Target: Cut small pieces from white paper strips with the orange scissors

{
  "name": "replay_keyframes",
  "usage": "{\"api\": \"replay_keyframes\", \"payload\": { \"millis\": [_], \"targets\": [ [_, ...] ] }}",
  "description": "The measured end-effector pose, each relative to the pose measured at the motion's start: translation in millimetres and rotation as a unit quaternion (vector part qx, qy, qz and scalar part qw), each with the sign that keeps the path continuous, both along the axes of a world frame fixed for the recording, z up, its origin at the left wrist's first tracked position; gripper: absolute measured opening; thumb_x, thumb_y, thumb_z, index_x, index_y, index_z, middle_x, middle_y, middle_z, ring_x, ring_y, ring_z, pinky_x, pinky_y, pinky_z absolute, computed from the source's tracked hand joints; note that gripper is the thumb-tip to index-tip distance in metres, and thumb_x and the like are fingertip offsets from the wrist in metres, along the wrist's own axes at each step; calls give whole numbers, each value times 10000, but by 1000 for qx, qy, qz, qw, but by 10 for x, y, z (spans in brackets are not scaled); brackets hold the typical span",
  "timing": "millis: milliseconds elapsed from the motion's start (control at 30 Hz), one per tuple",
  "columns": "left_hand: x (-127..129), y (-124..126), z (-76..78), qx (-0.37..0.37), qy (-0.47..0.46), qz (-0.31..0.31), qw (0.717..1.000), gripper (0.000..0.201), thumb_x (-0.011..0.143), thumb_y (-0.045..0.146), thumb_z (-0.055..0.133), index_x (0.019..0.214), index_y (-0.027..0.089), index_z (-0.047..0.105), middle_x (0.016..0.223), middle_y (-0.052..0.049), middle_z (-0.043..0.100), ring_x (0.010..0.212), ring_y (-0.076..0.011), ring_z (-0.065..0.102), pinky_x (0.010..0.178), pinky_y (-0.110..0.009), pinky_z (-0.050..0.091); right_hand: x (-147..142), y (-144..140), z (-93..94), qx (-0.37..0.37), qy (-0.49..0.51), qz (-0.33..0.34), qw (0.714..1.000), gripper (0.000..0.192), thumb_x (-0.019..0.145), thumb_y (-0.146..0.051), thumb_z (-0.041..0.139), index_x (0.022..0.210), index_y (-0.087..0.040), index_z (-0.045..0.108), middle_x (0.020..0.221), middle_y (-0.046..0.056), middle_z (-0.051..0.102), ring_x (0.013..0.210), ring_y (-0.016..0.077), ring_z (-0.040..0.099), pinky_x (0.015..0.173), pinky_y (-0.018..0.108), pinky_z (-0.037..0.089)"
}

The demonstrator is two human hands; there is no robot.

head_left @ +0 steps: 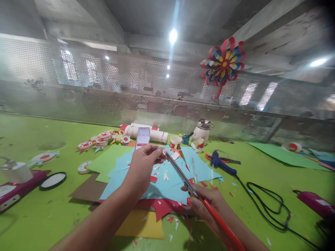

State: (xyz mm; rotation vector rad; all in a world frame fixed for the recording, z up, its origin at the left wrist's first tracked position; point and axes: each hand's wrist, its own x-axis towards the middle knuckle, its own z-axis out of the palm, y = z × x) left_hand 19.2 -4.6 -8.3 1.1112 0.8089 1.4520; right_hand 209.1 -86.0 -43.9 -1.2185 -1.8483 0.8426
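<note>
My right hand (206,202) grips a large pair of scissors (180,172) with red handles, its long metal blades slanting up and left over the paper. At the blade tips, my left hand (142,162) pinches thumb and fingers together. Whatever is between them is too small or hidden to make out. Beneath both hands lies a stack of light blue paper (162,190), strewn with red and white scraps. A white scrap (176,156) is just right of the blade tips. Red paper (164,208) and yellow paper (141,225) stick out at the near side.
Behind the stack stand a phone (142,136), white paper rolls (157,135), a paper cup (175,142) and a white bottle (201,132). Round paper pieces (103,138) sit back left. At right lie a blue glue gun (222,164), its black cord (272,195) and a purple power strip (315,203).
</note>
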Motion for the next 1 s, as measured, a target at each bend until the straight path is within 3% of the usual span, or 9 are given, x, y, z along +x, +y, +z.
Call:
{"api": "replay_keyframes", "payload": {
  "millis": [333,567,1000],
  "targets": [
    [6,-5,27,-8,-15,-4,1000,151,683,263,670,673,126,608,634,-37,618,631,-143,579,658,-285,443,-5,10,-36,9,-3,-1,1000,560,842,-597,448,995,-103,663,625,21,518,541,138,485,601,297,538],
    [10,1,10,-2,-13,-1,1000,160,688,270,667,676,127,596,639,-36,605,647,-153,581,678,-303,448,4,13,-54,3,3,1,1000,550,844,-592,442,997,-115,673,620,22,505,570,164,531,586,292,517],
    [13,-3,15,-3,-11,0,1000,174,679,278,680,690,123,601,656,-36,607,647,-147,574,677,-303,455,13,13,-72,4,3,-17,1000,594,831,-613,460,1016,-101,696,582,15,512,505,132,466,509,256,482]
  ]
}}
